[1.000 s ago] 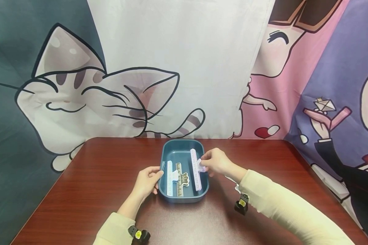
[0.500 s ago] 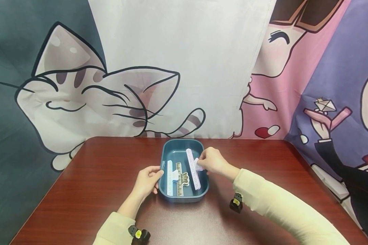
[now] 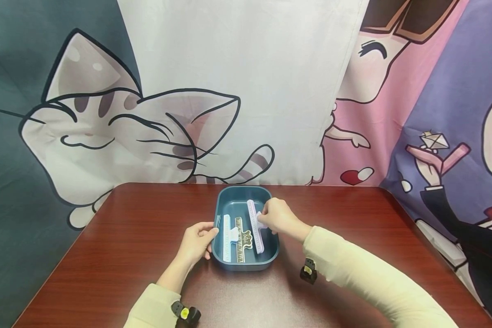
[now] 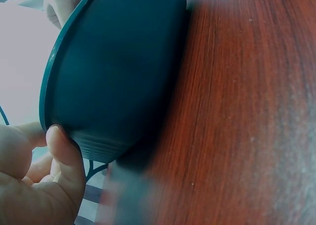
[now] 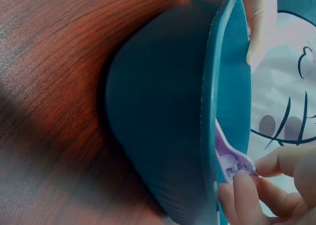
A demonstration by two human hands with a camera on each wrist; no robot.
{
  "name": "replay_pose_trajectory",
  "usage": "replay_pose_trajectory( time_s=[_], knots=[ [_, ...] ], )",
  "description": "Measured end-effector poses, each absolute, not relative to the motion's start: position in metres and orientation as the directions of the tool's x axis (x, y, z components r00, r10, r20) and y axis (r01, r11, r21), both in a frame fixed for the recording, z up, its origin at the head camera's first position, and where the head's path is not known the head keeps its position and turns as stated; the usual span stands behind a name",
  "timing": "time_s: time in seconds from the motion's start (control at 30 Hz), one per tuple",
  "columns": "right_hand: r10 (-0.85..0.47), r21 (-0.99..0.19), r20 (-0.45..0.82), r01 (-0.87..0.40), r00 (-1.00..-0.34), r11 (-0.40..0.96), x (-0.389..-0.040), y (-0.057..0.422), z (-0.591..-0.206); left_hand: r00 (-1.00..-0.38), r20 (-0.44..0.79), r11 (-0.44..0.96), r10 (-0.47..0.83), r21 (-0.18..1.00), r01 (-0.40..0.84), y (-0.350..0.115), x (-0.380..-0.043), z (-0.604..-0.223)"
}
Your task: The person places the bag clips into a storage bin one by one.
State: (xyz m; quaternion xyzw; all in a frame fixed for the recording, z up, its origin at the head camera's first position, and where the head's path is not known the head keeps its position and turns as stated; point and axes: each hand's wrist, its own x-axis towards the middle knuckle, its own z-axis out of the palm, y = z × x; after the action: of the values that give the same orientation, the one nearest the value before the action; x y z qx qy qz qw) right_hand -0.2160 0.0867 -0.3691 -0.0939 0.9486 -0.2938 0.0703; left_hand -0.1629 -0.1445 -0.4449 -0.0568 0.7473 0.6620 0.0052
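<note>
A teal plastic bin (image 3: 246, 268) stands on the table. My left hand (image 3: 196, 241) grips its left rim, thumb on the edge; the left wrist view shows the fingers (image 4: 64, 153) pinching that rim. Over the right side of the bin, my right hand (image 3: 280, 216) pinches the handle of a pale purple clip (image 3: 255, 230) with a long ruler-like bar, slightly tilted. In the right wrist view the purple clip (image 5: 232, 160) shows just inside the rim. A light blue clip (image 3: 227, 241) and a black-and-gold clip (image 3: 240, 243) lie side by side in the bin's left half.
The reddish-brown wooden table (image 3: 147, 218) extends around the bin on both sides and in front. Behind it hangs a cloth backdrop (image 3: 270, 91) printed with cartoon figures. A small black camera (image 3: 308, 272) is strapped at the right wrist and another (image 3: 186, 314) at the left.
My right hand has moved left with the purple clip, bringing it from the bin's right wall nearer the other clips. My left hand and the bin have stayed in place.
</note>
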Motion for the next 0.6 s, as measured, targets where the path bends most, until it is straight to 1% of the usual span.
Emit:
replay_pose_trajectory(
  time_s=[0.17, 0.4, 0.6],
  knots=[
    [-0.211, -0.558, -0.103, -0.119, -0.972, 0.822, -0.2162, 0.0821, -0.3722, -0.993, -0.090, 0.121, -0.078, 0.988, -0.099, -0.1445, -0.1637, -0.4454],
    [-0.229, -0.544, -0.099, -0.141, -0.968, 0.827, -0.2152, 0.0792, -0.3739, -0.994, -0.087, 0.121, -0.069, 0.988, -0.095, -0.1448, -0.1638, -0.4455],
    [-0.234, -0.542, -0.120, -0.134, -0.965, 0.830, -0.2156, 0.0777, -0.3758, -0.994, -0.085, 0.121, -0.067, 0.988, -0.093, -0.1454, -0.1636, -0.4457]
  ],
)
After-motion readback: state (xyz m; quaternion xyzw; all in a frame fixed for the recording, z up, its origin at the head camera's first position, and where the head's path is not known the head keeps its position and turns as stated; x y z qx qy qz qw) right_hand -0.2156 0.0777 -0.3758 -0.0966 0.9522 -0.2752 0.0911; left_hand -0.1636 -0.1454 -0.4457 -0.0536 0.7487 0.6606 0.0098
